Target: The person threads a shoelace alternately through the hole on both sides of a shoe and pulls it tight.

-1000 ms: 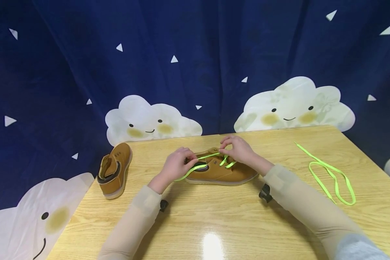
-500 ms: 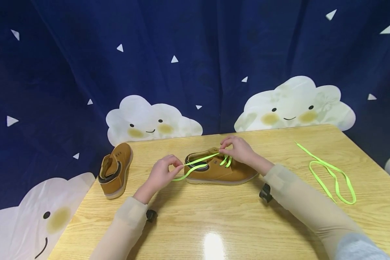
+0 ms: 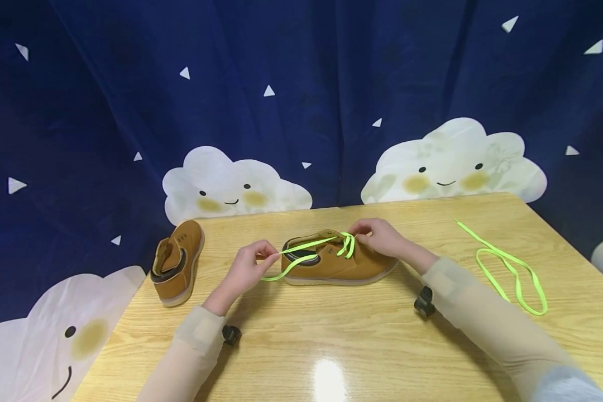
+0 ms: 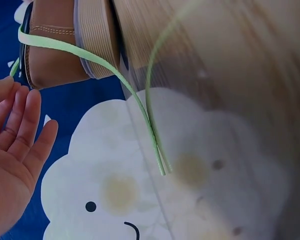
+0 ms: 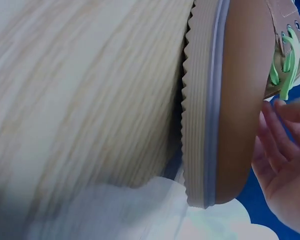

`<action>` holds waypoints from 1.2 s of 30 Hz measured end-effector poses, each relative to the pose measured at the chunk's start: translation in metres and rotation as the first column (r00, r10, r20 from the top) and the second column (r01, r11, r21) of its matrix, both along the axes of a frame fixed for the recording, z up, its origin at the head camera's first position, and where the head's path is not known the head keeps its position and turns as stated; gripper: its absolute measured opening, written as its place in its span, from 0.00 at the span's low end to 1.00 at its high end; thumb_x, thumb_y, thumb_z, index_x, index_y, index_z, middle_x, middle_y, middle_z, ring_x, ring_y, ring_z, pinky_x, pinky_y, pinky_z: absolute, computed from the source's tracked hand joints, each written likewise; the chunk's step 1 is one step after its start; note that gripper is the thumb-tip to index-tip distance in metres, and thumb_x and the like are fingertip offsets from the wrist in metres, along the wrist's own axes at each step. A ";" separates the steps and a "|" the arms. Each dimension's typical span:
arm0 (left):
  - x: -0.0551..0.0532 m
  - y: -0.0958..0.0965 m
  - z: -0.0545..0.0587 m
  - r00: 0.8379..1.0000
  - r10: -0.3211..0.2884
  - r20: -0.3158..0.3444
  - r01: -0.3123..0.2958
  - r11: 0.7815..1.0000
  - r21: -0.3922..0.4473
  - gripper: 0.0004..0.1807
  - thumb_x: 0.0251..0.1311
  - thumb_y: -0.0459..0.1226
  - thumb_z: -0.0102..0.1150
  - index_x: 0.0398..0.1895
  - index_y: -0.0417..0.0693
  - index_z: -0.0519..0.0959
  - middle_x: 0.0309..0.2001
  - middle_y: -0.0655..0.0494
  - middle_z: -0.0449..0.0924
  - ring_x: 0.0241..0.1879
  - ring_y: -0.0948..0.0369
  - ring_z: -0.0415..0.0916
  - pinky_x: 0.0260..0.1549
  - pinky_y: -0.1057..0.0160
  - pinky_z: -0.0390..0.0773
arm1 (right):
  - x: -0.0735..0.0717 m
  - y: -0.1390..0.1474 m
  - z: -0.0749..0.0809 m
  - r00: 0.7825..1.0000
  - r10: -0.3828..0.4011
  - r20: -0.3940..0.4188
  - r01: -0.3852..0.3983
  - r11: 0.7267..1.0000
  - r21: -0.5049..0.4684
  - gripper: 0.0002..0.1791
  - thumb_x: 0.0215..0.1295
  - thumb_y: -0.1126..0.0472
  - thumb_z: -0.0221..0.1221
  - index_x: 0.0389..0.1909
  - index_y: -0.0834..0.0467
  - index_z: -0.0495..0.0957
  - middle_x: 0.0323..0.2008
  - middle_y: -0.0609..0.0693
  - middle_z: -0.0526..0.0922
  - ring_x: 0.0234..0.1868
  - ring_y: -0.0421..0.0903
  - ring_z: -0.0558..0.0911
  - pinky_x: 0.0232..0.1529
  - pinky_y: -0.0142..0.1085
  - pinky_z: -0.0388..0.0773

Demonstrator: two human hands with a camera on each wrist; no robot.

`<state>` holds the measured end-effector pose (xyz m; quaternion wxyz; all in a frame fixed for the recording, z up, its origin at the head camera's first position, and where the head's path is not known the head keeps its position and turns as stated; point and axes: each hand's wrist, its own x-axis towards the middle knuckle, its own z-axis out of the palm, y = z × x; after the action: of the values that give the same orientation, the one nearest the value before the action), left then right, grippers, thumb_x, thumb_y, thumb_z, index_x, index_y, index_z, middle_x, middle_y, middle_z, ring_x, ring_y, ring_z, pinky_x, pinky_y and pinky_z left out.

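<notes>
Neon-green lace [image 3: 309,245] pinched in our L hand [image 3: 247,267] by the heel, approx. as 0.5 s ago; our R hand [image 3: 383,239] has shifted toeward, next to the lacing, can't tell if it's gripping; brown shoe [image 3: 331,272] sits upright on table [image 3: 382,340], 2nd lace [image 3: 499,254] off R

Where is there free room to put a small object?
A large bare patch of table lies between left sleeve and right sleeve, in front of the laced shoe. Smaller: between that shoe and the other shoe, beyond the left hand; between the right hand and the loose lace. Crowded: around the laced shoe, with both hands and threaded lace.
</notes>
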<state>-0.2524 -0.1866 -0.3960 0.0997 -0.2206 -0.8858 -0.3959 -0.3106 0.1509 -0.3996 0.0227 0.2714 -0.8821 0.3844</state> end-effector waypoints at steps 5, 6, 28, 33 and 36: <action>0.000 -0.002 0.000 1.000 -0.012 0.004 0.012 1.000 -0.005 0.04 0.63 0.33 0.62 0.30 0.45 0.80 0.30 0.59 0.80 0.35 0.60 0.78 0.42 0.54 0.79 | 0.002 -0.001 -0.003 1.000 -0.003 0.013 0.002 1.000 0.030 0.08 0.60 0.67 0.64 0.40 0.61 0.84 0.35 0.51 0.85 0.42 0.53 0.82 0.49 0.51 0.73; 0.000 -0.003 0.000 1.000 -0.014 0.003 0.014 1.000 -0.004 0.04 0.63 0.33 0.62 0.31 0.45 0.80 0.30 0.59 0.80 0.35 0.60 0.78 0.42 0.55 0.79 | 0.003 -0.001 -0.005 1.000 -0.011 0.014 0.011 0.999 0.033 0.07 0.59 0.67 0.65 0.39 0.61 0.84 0.35 0.51 0.86 0.42 0.53 0.83 0.49 0.51 0.73; 0.013 -0.046 0.006 0.991 0.084 0.103 -0.102 0.977 0.189 0.07 0.67 0.34 0.58 0.36 0.37 0.79 0.34 0.48 0.83 0.39 0.51 0.79 0.45 0.58 0.76 | 0.005 -0.006 -0.005 0.997 -0.060 -0.045 0.067 0.986 0.153 0.04 0.59 0.66 0.67 0.31 0.54 0.82 0.31 0.46 0.84 0.36 0.48 0.83 0.42 0.48 0.74; 0.006 -0.033 0.011 0.993 0.006 0.117 -0.054 0.909 0.412 0.07 0.70 0.30 0.52 0.40 0.31 0.73 0.44 0.39 0.80 0.44 0.59 0.81 0.42 0.64 0.79 | 0.003 -0.007 -0.008 0.997 -0.061 -0.048 0.068 0.988 0.142 0.04 0.59 0.66 0.67 0.31 0.54 0.82 0.31 0.46 0.84 0.36 0.47 0.83 0.43 0.48 0.74; -0.002 -0.019 0.017 0.992 -0.047 0.118 -0.028 0.823 0.567 0.06 0.72 0.29 0.48 0.41 0.31 0.69 0.47 0.41 0.78 0.43 0.62 0.82 0.36 0.64 0.81 | 0.003 -0.007 -0.008 0.997 -0.067 -0.044 0.073 0.987 0.145 0.04 0.59 0.66 0.67 0.31 0.54 0.82 0.31 0.46 0.84 0.36 0.48 0.83 0.42 0.48 0.74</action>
<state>-0.2546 -0.2054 -0.3793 0.1025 -0.1599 -0.7314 -0.6550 -0.3077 0.1443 -0.4080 0.0334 0.2485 -0.9163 0.3123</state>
